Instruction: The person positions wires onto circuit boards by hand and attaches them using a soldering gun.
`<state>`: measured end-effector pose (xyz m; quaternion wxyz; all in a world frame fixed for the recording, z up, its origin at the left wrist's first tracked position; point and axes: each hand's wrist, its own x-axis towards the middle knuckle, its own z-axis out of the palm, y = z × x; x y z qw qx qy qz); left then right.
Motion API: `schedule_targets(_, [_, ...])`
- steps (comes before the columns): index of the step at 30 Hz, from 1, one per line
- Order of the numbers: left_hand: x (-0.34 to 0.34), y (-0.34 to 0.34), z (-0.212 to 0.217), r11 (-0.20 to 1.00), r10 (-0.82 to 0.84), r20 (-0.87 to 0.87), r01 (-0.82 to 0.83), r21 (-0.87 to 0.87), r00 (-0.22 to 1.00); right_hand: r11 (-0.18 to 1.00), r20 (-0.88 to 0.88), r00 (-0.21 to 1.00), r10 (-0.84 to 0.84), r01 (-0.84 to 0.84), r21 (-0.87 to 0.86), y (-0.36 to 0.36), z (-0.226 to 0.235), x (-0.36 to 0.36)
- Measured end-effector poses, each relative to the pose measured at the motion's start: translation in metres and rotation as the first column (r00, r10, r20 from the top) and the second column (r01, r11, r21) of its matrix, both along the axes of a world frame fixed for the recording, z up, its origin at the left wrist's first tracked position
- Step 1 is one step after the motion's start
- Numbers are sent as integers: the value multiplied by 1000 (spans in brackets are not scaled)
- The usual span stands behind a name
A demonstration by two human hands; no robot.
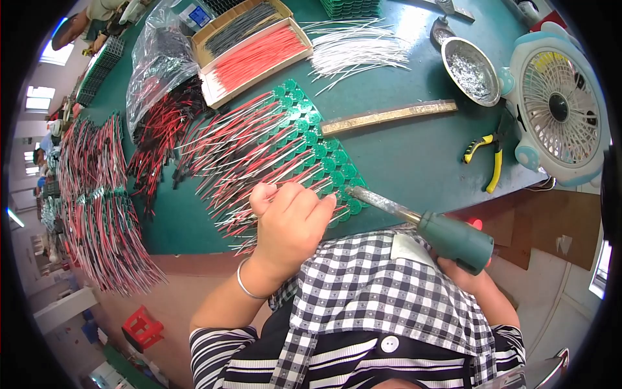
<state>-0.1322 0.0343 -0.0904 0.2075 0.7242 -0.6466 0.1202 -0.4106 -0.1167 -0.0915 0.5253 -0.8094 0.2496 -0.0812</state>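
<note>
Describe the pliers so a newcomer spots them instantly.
Find the pale fan at the right end of the green table. Left of it, nearer than the metal bowl, lie the pliers, set apart by spread yellow-and-black handles.

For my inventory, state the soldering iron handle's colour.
The handle is dark green; head view shows it.

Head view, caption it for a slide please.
Right hand holding a soldering iron at green boards, left hand over wires.

blue-white label [196, 15], its print unreadable
</note>
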Motion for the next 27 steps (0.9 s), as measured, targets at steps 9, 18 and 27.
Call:
schedule_targets(9, [1,-4,-4,1000,-11,14,11,-12,1000,981,62,995,75,-63,-183,-1,3,11])
schedule_targets(18, [0,-5,-2,1000,2,25,-2,28,1000,946,27,994,102,-89,-311,-1,2,10])
schedule_targets(27, [-1,-5,-1,999,9,17,-10,48,1000,997,22,999,23,-22,-68,-2,-1,-2])
